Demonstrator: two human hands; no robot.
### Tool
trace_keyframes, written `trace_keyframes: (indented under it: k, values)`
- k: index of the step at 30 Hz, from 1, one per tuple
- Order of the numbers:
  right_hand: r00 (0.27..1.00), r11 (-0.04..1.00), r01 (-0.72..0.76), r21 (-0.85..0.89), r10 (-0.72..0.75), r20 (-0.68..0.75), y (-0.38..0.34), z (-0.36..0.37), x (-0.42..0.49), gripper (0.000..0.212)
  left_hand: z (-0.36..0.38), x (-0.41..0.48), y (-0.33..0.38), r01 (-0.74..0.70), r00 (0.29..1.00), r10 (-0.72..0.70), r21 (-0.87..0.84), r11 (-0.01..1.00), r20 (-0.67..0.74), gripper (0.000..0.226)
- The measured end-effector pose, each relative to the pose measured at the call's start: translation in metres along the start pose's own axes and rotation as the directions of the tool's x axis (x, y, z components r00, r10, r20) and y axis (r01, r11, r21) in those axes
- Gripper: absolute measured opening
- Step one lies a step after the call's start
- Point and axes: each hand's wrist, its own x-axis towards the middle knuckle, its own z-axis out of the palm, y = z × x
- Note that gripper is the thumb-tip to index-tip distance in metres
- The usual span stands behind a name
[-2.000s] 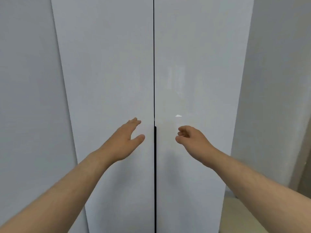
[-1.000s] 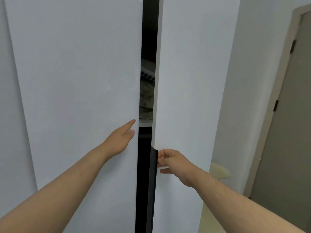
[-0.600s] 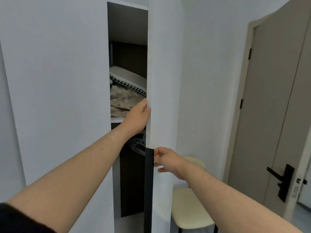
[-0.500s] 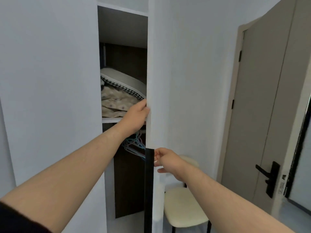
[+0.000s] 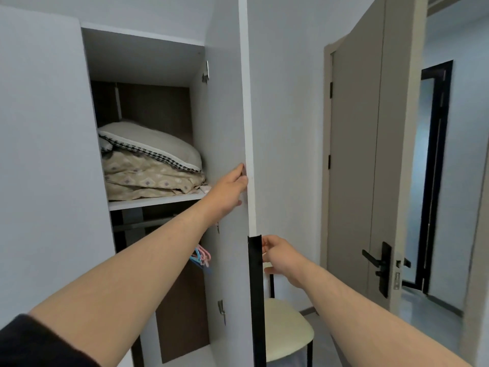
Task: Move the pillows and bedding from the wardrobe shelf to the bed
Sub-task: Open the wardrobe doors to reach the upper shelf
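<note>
A beige pillow (image 5: 153,144) with a houndstooth edge lies on folded beige patterned bedding (image 5: 148,178), both on the white wardrobe shelf (image 5: 156,201). The right wardrobe door (image 5: 225,128) stands swung out, edge toward me. My left hand (image 5: 229,188) presses on the inner face and edge of that door at shelf height. My right hand (image 5: 277,254) grips the black handle strip (image 5: 255,287) on the door's edge lower down. The bed is not in view.
The left wardrobe door (image 5: 47,154) is shut. Coloured hangers (image 5: 201,258) hang below the shelf. A cream chair (image 5: 285,337) stands behind the open door. A beige room door (image 5: 354,154) with a black lever is ajar at the right.
Both wardrobe doors were shut two seconds ago. My right hand pulled the right door open by its handle, my left hand moved onto its edge, and the shelf's pillow and bedding came into view.
</note>
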Motion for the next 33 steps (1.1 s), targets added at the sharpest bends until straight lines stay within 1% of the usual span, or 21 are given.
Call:
trace_keyframes:
  k: [1,3,4,7,10,11,12,13,14,15,16,17,18,19,20,21,23,27,30,33]
  values:
    - [1.0,1.0,-0.004,0.01,0.004,-0.007,0.002,-0.006,0.001,0.036,0.007,0.003,0.0,0.004,1.0,-0.004,-0.027,1.0,-0.004,0.032]
    - [1.0,1.0,-0.004,0.025,0.004,-0.014,0.006,-0.017,0.003,0.037,0.018,0.01,0.001,0.022,0.999,-0.023,-0.064,0.998,-0.021,0.043]
    - [1.0,0.999,0.001,0.035,-0.001,-0.013,0.007,-0.021,0.005,0.038,0.023,0.013,0.001,0.021,0.999,-0.023,-0.055,0.998,-0.028,0.046]
    - [1.0,0.999,0.002,0.043,-0.002,0.005,0.009,-0.026,0.007,0.038,0.026,0.019,-0.003,-0.021,0.998,0.019,-0.019,1.0,-0.063,0.048]
    - [1.0,1.0,0.009,0.02,-0.009,-0.007,0.012,-0.024,0.012,0.033,0.017,0.019,-0.012,-0.03,0.998,0.03,0.002,1.0,-0.062,0.049]
    - [0.998,0.999,0.048,-0.003,-0.048,-0.044,0.012,-0.022,0.014,0.031,0.011,0.017,-0.016,-0.044,0.996,0.046,0.023,0.999,-0.077,0.049]
    - [0.986,0.993,0.11,-0.039,-0.114,-0.124,0.012,-0.019,0.015,0.031,0.005,0.014,-0.021,-0.07,0.991,0.076,0.063,0.996,-0.108,0.05]
    - [0.95,0.979,0.184,-0.087,-0.2,-0.238,0.009,-0.015,0.014,0.032,-0.005,0.01,-0.026,-0.098,0.981,0.115,0.113,0.989,-0.154,0.05]
    - [0.885,0.953,0.274,-0.13,-0.302,-0.354,0.004,-0.011,0.012,0.033,-0.015,0.006,-0.03,-0.117,0.966,0.15,0.16,0.98,-0.21,0.05]
    - [0.801,0.912,0.371,-0.174,-0.409,-0.436,-0.004,-0.006,0.008,0.033,-0.027,0.0,-0.035,-0.119,0.947,0.173,0.204,0.972,-0.269,0.05]
    - [0.71,0.851,0.468,-0.24,-0.523,-0.472,-0.014,-0.001,0.004,0.033,-0.04,-0.007,-0.039,-0.115,0.926,0.194,0.247,0.962,-0.325,0.05]
    - [0.632,0.781,0.539,-0.314,-0.622,-0.462,-0.025,0.006,0.0,0.033,-0.053,-0.015,-0.043,-0.098,0.904,0.207,0.289,0.952,-0.375,0.05]
    - [0.582,0.717,0.588,-0.376,-0.697,-0.42,-0.035,0.013,-0.002,0.033,-0.067,-0.025,-0.047,-0.072,0.881,0.214,0.328,0.942,-0.421,0.051]
    - [0.565,0.67,0.615,-0.416,-0.742,-0.36,-0.044,0.022,-0.002,0.035,-0.082,-0.035,-0.05,-0.042,0.859,0.222,0.368,0.929,-0.462,0.052]
    - [0.575,0.643,0.631,-0.433,-0.763,-0.295,-0.053,0.032,-0.001,0.036,-0.096,-0.046,-0.055,-0.008,0.837,0.23,0.41,0.912,-0.496,0.053]
    - [0.601,0.631,0.64,-0.438,-0.767,-0.227,-0.061,0.048,0.002,0.038,-0.115,-0.059,-0.06,0.036,0.815,0.234,0.449,0.893,-0.531,0.054]
    - [0.637,0.605,0.642,-0.472,-0.763,-0.112,-0.073,0.074,0.011,0.041,-0.147,-0.08,-0.071,0.121,0.786,0.23,0.508,0.853,-0.574,0.056]
    - [0.699,0.588,0.614,-0.527,-0.715,0.016,-0.087,0.129,0.042,0.048,-0.211,-0.109,-0.098,0.296,0.758,0.16,0.552,0.78,-0.632,0.064]
    - [0.708,0.549,0.636,-0.543,-0.695,0.126,-0.095,0.171,0.068,0.05,-0.254,-0.115,-0.123,0.366,0.753,0.123,0.567,0.738,-0.646,0.068]
    - [0.732,0.561,0.637,-0.529,-0.655,0.187,-0.108,0.223,0.101,0.054,-0.293,-0.108,-0.156,0.4,0.777,0.096,0.606,0.688,-0.622,0.073]
